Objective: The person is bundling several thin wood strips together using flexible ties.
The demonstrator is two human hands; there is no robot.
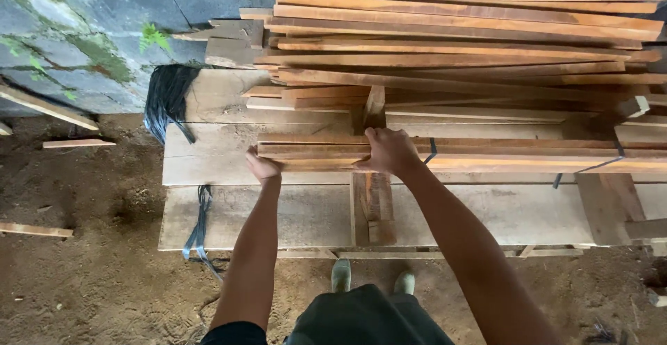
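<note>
Both hands, left [262, 167] and right [389, 152], grip strapped slat bundle [486, 156].

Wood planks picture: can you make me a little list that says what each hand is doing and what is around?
left hand: pressed on the near end of a bundle of thin planks
right hand: grip over the top of the same bundle, fingers curled on it
under the bundle: wide pale boards
behind: loose stack of reddish planks
left of boards: black plastic strips
back: mossy stone wall
ground: brown dirt
</note>
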